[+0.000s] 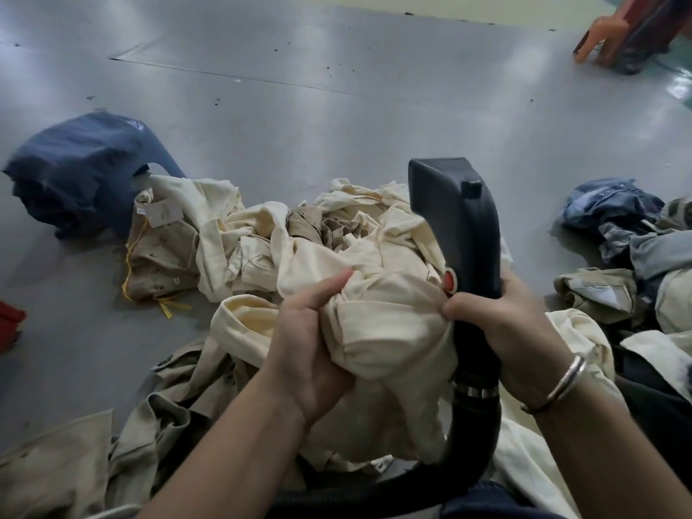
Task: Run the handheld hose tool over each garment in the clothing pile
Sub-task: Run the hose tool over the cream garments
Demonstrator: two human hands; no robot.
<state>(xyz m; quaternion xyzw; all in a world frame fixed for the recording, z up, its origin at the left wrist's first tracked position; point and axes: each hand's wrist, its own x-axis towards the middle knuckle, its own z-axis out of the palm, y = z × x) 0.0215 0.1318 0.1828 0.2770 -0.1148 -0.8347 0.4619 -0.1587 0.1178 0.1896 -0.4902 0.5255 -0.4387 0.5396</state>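
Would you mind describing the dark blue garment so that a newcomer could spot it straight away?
Start at the big cream clothing pile in the middle of the grey floor. At its far left end lies the dark blue garment, a rounded bundle partly on bare floor. It is the only solid navy piece there; the pale faded denim lies on the right.

There is one view only, from the person's head. It looks forward and down, close over the clothing pile (299, 234) on the grey floor (299, 106).

left hand (310, 331) gripping cream garment (389, 331), right hand (501, 316) holding hose tool (460, 222)
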